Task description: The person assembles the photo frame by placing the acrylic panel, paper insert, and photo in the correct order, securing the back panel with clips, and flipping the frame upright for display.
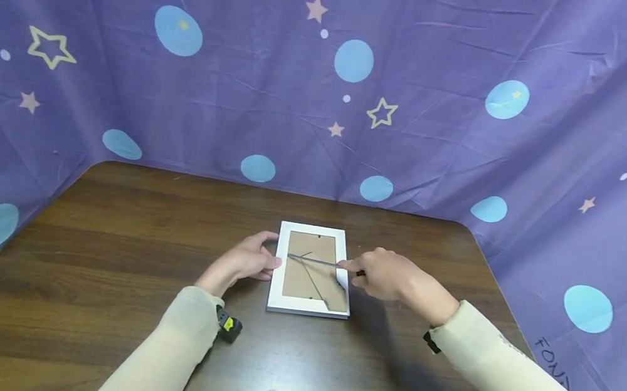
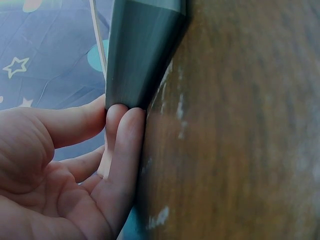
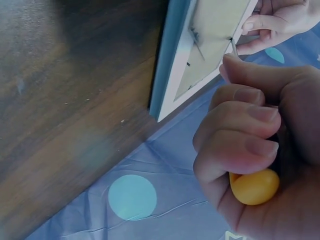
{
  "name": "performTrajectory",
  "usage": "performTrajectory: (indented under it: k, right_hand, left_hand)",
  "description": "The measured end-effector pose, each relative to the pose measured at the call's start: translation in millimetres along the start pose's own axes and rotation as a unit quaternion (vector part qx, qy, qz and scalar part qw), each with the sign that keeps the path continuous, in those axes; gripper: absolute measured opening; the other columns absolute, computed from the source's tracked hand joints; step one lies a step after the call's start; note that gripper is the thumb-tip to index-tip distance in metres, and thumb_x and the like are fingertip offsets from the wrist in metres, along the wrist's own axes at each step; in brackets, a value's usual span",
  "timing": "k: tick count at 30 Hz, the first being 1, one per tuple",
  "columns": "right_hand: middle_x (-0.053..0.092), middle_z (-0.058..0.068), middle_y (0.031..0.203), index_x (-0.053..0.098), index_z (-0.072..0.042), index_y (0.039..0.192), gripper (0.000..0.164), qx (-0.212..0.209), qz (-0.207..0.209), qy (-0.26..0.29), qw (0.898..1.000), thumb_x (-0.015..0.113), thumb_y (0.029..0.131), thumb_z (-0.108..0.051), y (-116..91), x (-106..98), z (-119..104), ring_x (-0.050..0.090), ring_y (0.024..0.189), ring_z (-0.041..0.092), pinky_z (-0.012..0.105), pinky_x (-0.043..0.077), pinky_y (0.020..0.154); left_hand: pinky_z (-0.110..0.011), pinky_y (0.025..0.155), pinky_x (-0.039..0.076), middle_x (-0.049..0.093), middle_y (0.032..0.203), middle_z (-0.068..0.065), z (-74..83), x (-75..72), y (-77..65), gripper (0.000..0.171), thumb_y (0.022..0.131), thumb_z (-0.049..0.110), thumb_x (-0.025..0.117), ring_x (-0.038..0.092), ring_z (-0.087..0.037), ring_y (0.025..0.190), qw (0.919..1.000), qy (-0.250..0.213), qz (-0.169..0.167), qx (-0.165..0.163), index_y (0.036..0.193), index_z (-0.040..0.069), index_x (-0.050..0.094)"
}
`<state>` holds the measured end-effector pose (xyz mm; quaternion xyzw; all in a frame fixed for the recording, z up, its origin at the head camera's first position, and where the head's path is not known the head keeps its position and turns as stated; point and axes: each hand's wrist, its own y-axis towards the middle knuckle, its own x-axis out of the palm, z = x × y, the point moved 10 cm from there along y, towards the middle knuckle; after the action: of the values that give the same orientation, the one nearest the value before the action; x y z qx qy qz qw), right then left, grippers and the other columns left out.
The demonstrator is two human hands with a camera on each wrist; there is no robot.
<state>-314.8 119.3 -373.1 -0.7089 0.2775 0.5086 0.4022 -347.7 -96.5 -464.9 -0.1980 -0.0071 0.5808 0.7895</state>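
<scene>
A white picture frame [image 1: 277, 286] lies on the table, its brown backing board [image 1: 305, 280] facing up. Small dark metal tabs [image 1: 319, 236] show at the board's edges. My left hand [image 1: 245, 258] pinches the frame's left side, thumb on top and fingers along the outer edge. In the left wrist view, those fingertips [image 2: 131, 122] press on the frame's grey side [image 2: 137, 55]. My right hand [image 1: 388, 275] grips a screwdriver, its thin metal shaft [image 1: 313, 260] reaching leftward over the backing to the left inner edge. The yellow handle end [image 3: 256, 187] sticks out below the curled fingers.
The dark wooden table [image 1: 132, 253] reaches back to a purple curtain [image 1: 276, 110] with stars and blue dots, which also hangs at both sides. A black strap with a small device [image 1: 229, 324] is on the left wrist.
</scene>
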Motion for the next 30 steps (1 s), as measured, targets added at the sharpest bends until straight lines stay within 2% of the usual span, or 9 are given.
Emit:
performTrajectory:
  k: [6, 12, 15, 17, 20, 22, 24, 27, 30]
  right_hand:
    - [0.071, 0.007, 0.137, 0.063, -0.025, 0.15, 0.049, -0.005, -0.004, 0.037, 0.999, 0.07, 0.103, -0.014, -0.7, 5.1, 4.3, 0.039, 0.06, 0.013, 0.03, 0.046, 0.06]
    - [0.073, 0.005, 0.125, 0.062, -0.019, 0.151, 0.049, -0.019, -0.011, 0.078, 0.997, 0.07, 0.103, -0.014, 0.4, 13.5, 7.6, 0.039, 0.061, 0.011, 0.028, 0.046, 0.062]
    - [0.073, 0.004, 0.119, 0.062, -0.016, 0.151, 0.048, -0.032, -0.008, 0.09, 0.995, 0.07, 0.103, -0.015, 1.3, 18.6, 8.8, 0.041, 0.063, 0.011, 0.029, 0.046, 0.065]
    - [0.073, 0.002, 0.123, 0.062, -0.015, 0.15, 0.047, -0.037, -0.005, 0.097, 0.995, 0.07, 0.103, -0.015, 1.6, 22.0, 10.5, 0.048, 0.07, 0.011, 0.03, 0.049, 0.07]
    - [0.073, 0.001, 0.131, 0.063, -0.015, 0.149, 0.046, -0.043, -0.001, 0.105, 0.994, 0.07, 0.104, -0.016, 1.7, 26.6, 13.1, 0.06, 0.09, 0.011, 0.035, 0.055, 0.085]
    - [0.071, 0.002, 0.137, 0.064, -0.016, 0.149, 0.045, -0.045, 0.0, 0.109, 0.993, 0.069, 0.104, -0.017, 1.8, 29.1, 14.8, 0.062, 0.103, 0.012, 0.038, 0.055, 0.095]
    - [0.071, 0.001, 0.138, 0.064, -0.016, 0.149, 0.044, -0.048, 0.0, 0.112, 0.993, 0.069, 0.105, -0.018, 1.7, 30.5, 15.3, 0.062, 0.109, 0.012, 0.041, 0.055, 0.101]
    - [0.072, 0.001, 0.136, 0.064, -0.016, 0.149, 0.045, -0.052, 0.004, 0.108, 0.993, 0.069, 0.105, -0.019, 1.8, 31.4, 15.2, 0.063, 0.107, 0.011, 0.04, 0.056, 0.1]
    - [0.076, 0.0, 0.124, 0.063, -0.016, 0.15, 0.046, -0.056, 0.015, 0.093, 0.994, 0.069, 0.105, -0.019, -0.1, 31.4, 14.0, 0.063, 0.094, 0.012, 0.038, 0.057, 0.089]
  left_hand:
    - [-0.035, 0.08, 0.067, 0.063, 0.1, -0.016, 2.4, -0.2, -0.4, 0.074, 0.098, -0.002, 0.068, 0.065, -0.021, 0.081, 1.0, 0.003, 0.0, 0.002, 0.163, 0.001, 0.032]
    - [-0.034, 0.078, 0.067, 0.063, 0.097, -0.014, 2.1, -0.6, 1.5, 0.072, 0.099, -0.001, 0.067, 0.064, -0.019, 0.08, 0.9999, 0.01, -0.002, 0.007, 0.163, 0.0, 0.032]
    - [-0.034, 0.078, 0.067, 0.063, 0.096, -0.014, 1.7, -0.3, 2.4, 0.072, 0.099, -0.001, 0.067, 0.064, -0.019, 0.08, 0.9999, 0.012, -0.002, 0.009, 0.162, -0.001, 0.032]
    - [-0.034, 0.078, 0.067, 0.063, 0.097, -0.014, 1.7, 0.1, 2.5, 0.073, 0.099, 0.0, 0.067, 0.064, -0.019, 0.08, 0.9999, 0.014, -0.002, 0.009, 0.163, 0.0, 0.032]
    - [-0.034, 0.079, 0.067, 0.064, 0.098, -0.014, 1.9, 0.2, 2.5, 0.074, 0.099, 0.0, 0.068, 0.065, -0.02, 0.081, 0.9999, 0.013, -0.002, 0.009, 0.163, 0.0, 0.031]
    - [-0.035, 0.08, 0.067, 0.064, 0.099, -0.015, 2.1, 0.0, 2.5, 0.074, 0.099, 0.0, 0.068, 0.065, -0.02, 0.082, 0.9999, 0.013, -0.002, 0.008, 0.163, 0.0, 0.031]
    - [-0.035, 0.08, 0.067, 0.064, 0.1, -0.015, 2.6, -0.2, 2.4, 0.074, 0.099, 0.0, 0.068, 0.065, -0.02, 0.082, 0.9999, 0.013, -0.002, 0.008, 0.163, 0.001, 0.031]
    - [-0.034, 0.08, 0.067, 0.064, 0.1, -0.015, 2.1, -0.2, 2.0, 0.074, 0.099, 0.001, 0.068, 0.065, -0.02, 0.083, 0.9999, 0.015, 0.0, 0.004, 0.163, 0.001, 0.032]
    - [-0.033, 0.079, 0.067, 0.064, 0.1, -0.015, 0.9, 0.4, 1.5, 0.073, 0.099, 0.001, 0.068, 0.065, -0.02, 0.082, 0.9998, 0.017, 0.001, 0.001, 0.163, 0.001, 0.032]
